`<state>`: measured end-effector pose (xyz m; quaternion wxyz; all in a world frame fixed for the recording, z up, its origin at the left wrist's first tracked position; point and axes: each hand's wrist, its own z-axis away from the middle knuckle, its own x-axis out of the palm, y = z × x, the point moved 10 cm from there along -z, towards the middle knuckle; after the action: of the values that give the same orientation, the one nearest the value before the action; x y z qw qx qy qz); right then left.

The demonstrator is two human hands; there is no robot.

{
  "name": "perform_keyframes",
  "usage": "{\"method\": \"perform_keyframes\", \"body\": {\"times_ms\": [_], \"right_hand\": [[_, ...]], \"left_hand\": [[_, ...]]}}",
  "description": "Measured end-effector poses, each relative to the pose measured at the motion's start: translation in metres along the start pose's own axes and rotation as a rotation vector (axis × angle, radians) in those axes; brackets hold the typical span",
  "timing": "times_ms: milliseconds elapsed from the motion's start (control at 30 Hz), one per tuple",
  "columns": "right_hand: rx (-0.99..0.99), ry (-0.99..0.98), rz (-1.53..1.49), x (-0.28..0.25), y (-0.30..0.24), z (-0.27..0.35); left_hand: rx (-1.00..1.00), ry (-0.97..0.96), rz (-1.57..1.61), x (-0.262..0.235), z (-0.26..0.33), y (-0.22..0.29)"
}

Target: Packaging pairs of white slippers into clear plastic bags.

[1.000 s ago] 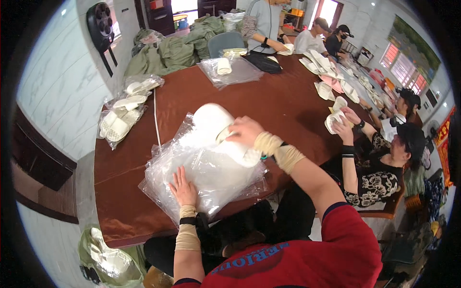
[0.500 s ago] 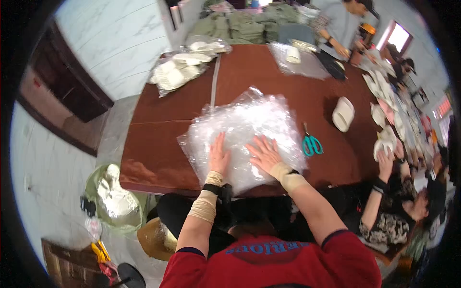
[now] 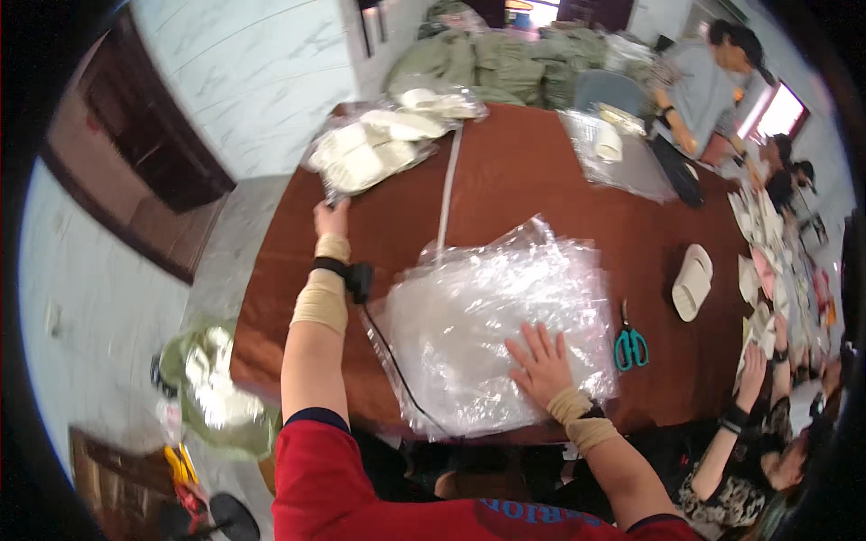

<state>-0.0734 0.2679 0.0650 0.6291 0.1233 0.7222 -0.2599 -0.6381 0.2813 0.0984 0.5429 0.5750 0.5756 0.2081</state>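
Observation:
My left hand (image 3: 332, 219) is stretched far out to the table's left side. Its fingers are closed at the near corner of a clear plastic bag of cream slippers (image 3: 361, 160). My right hand (image 3: 543, 368) lies flat with spread fingers on a stack of clear plastic bags (image 3: 460, 329) in front of me. Right of the stack rest scissors with teal handles (image 3: 631, 349). Beyond them sits a single cream slipper (image 3: 693, 282).
The brown-covered table (image 3: 514, 171) also bears a clear bag with a slipper (image 3: 609, 142) at the far right. A co-worker (image 3: 713, 90) stands there; another person's hand (image 3: 751, 371) handles slippers on the right. A green sack (image 3: 212, 388) stands on the floor at left.
My left hand has left the plastic stack and reached forward and left to the bag of slippers. The right hand stays on the stack. The view has shifted.

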Motion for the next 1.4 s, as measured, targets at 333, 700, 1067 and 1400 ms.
{"method": "perform_keyframes", "body": {"times_ms": [333, 700, 1067, 1400], "right_hand": [[0.052, 0.004, -0.148, 0.0, 0.026, -0.003], [0.096, 0.128, -0.123, -0.011, 0.039, 0.024], [0.032, 0.222, -0.074, -0.01, 0.023, 0.023], [0.038, 0.222, 0.093, 0.005, 0.024, 0.018]], "left_hand": [[-0.393, -0.147, 0.42, 0.112, -0.105, -0.078], [-0.416, -0.534, 0.491, 0.133, 0.001, -0.046], [-0.054, -0.558, 0.675, -0.008, 0.095, 0.217], [-0.046, -0.526, 0.895, -0.066, 0.264, 0.323]]}}
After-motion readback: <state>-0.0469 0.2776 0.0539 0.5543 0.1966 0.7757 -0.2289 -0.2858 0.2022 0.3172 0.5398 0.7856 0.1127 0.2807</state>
